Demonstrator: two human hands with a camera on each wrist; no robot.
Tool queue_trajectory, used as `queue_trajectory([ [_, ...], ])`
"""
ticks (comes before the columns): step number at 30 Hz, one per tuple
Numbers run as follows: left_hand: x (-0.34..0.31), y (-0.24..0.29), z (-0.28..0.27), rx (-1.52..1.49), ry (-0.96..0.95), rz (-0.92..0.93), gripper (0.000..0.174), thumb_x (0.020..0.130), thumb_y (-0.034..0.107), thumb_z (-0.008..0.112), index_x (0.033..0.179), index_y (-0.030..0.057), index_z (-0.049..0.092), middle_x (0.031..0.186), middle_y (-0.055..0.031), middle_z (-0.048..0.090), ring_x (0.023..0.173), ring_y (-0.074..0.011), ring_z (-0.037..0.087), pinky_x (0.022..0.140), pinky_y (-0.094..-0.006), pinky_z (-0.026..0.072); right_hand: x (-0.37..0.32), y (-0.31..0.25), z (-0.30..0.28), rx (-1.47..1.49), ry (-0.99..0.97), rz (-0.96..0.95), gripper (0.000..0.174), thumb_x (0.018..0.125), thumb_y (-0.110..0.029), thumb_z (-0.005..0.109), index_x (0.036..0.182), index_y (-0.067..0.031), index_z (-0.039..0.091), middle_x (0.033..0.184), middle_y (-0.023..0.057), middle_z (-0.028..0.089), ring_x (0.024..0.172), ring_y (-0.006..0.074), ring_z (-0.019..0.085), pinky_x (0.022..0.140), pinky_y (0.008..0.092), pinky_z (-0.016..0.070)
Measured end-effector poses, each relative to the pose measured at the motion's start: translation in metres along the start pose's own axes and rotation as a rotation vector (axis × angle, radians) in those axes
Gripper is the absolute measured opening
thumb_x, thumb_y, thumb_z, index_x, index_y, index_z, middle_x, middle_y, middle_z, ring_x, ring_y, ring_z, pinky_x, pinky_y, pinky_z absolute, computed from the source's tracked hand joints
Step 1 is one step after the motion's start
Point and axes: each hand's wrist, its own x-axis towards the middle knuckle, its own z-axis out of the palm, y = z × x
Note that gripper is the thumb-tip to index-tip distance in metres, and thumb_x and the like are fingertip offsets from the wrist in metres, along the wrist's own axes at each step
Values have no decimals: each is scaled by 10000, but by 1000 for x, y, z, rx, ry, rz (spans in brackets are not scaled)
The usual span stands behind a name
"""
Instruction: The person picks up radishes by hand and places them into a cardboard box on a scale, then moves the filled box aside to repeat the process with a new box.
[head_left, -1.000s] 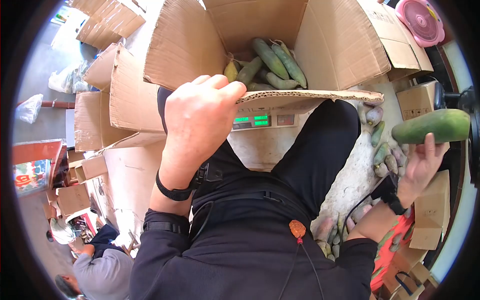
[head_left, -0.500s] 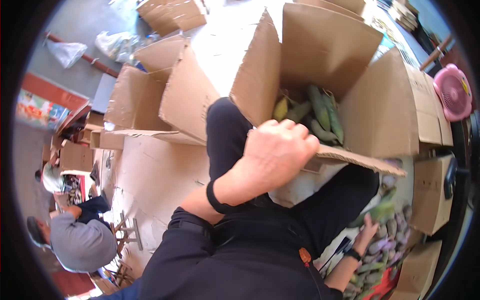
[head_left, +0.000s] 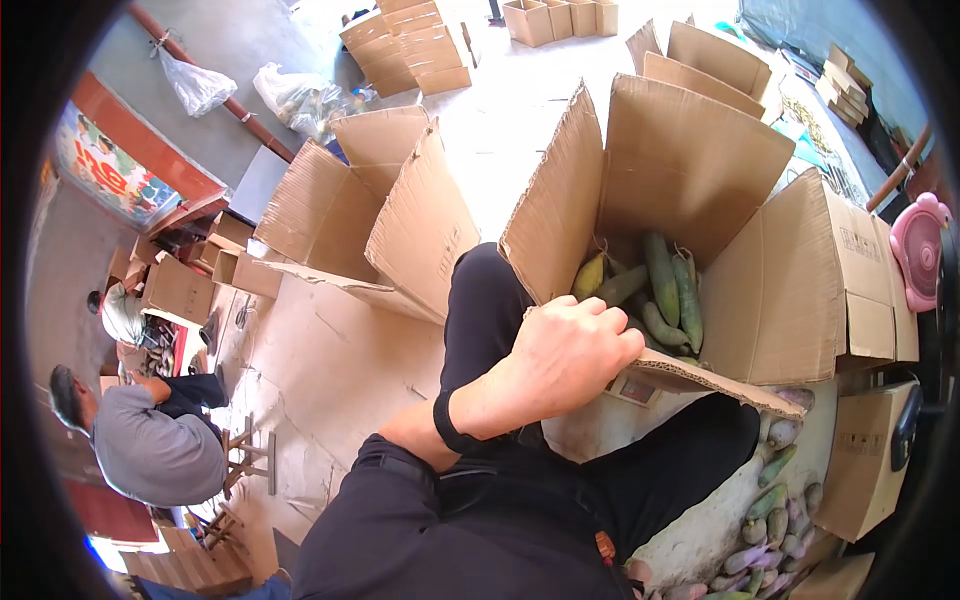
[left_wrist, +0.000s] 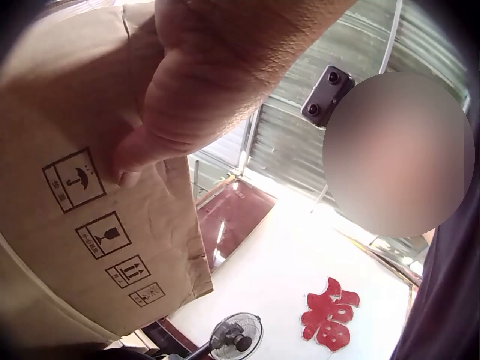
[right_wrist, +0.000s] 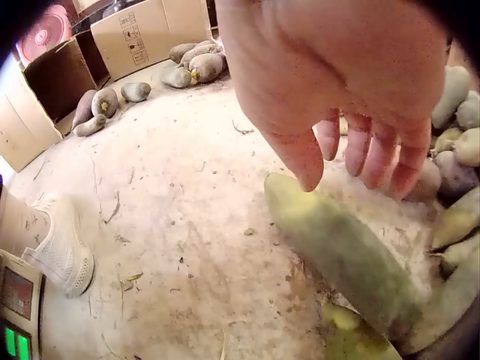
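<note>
My left hand grips the near flap of a large open cardboard box. Its thumb lies against the printed outer face in the left wrist view. Inside the box are several long green radishes and one yellowish one. In the right wrist view my right hand hangs palm down, fingers loosely bent with nothing held. Just below its thumb lies a long green radish on the floor, the thumb tip close to its pale end. The head view hardly shows this hand.
Green and purplish roots lie heaped on the floor at the right. Another open box stands to the left. A scale display glows green beside a white shoe. Someone in grey sits at far left.
A second ago my right hand held up a big green radish; it went down to the floor pile at right and now holds none. My left hand kept the flap while the head view swung.
</note>
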Motion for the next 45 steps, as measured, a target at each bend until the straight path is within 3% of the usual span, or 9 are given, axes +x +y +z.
queue_trajectory([
  [5, -1, 0, 0, -16, 7, -11, 56, 659, 145, 619, 686, 143, 571, 633, 12, 500, 629, -157, 560, 536, -286, 438, 16, -74, 10, 156, 144, 5, 279, 837, -323, 575, 646, -130, 516, 613, 33, 538, 511, 172, 518, 449, 311, 382],
  [11, -1, 0, 0, -5, 22, -15, 68, 665, 162, 616, 672, 138, 553, 635, 13, 499, 636, -155, 559, 539, -275, 443, -64, -279, 27, 504, -112, -476, 292, 899, -368, 567, 737, -130, 519, 570, -21, 475, 508, 99, 469, 502, 242, 423],
  [13, -2, 0, 0, -21, 12, -11, 73, 667, 158, 612, 663, 137, 542, 635, 11, 498, 640, -154, 559, 540, -276, 443, -86, -328, 29, 408, -253, -732, 198, 938, -274, 520, 1025, -100, 558, 842, 19, 587, 678, 105, 534, 608, 238, 467],
  [15, -2, 0, 0, -29, 22, -20, 82, 670, 156, 608, 651, 137, 531, 635, 11, 498, 642, -153, 560, 541, -276, 443, -193, -385, 47, 374, -299, -903, 381, 961, -225, 475, 1313, -94, 412, 1206, 61, 520, 968, 126, 532, 760, 246, 465],
  [18, -2, -2, 2, -37, 27, -11, 86, 670, 159, 608, 647, 136, 528, 633, 11, 496, 645, -151, 560, 542, -274, 444, -247, -433, 45, 417, -522, -1050, 450, 970, -219, 452, 1383, -80, 340, 1387, 89, 387, 1182, 157, 439, 895, 289, 424],
  [30, 5, -17, -9, -132, -49, 112, 42, 714, 173, 581, 729, 136, 569, 684, 20, 516, 690, -140, 567, 556, -264, 460, -323, -483, 98, -17, -564, -1342, 476, 900, -98, 550, 1335, 16, 394, 1382, 125, 403, 1299, 216, 343, 1081, 341, 242],
  [37, 7, -62, -35, -758, 80, 215, 249, 768, 182, 715, 989, 96, 639, 835, -31, 598, 784, -205, 590, 620, -315, 490, -329, -497, 94, -47, -620, -1272, 482, 885, -56, 544, 1331, 38, 389, 1354, 150, 423, 1286, 218, 356, 1072, 334, 253],
  [39, 4, -80, -47, -629, 288, -4, 251, 753, 177, 706, 980, 101, 633, 841, -50, 617, 808, -254, 595, 669, -349, 494, -335, -503, 93, -59, -643, -1242, 487, 887, -52, 539, 1337, 40, 377, 1348, 158, 426, 1280, 221, 362, 1070, 333, 258],
  [45, -54, -186, -40, -90, 385, -607, 576, 723, 153, 738, 1245, 59, 513, 1183, -160, 545, 1095, -323, 519, 931, -379, 424, -338, -508, 105, -61, -644, -1311, 546, 876, -16, 505, 1381, 28, 302, 1356, 167, 411, 1249, 229, 402, 1054, 327, 286],
])
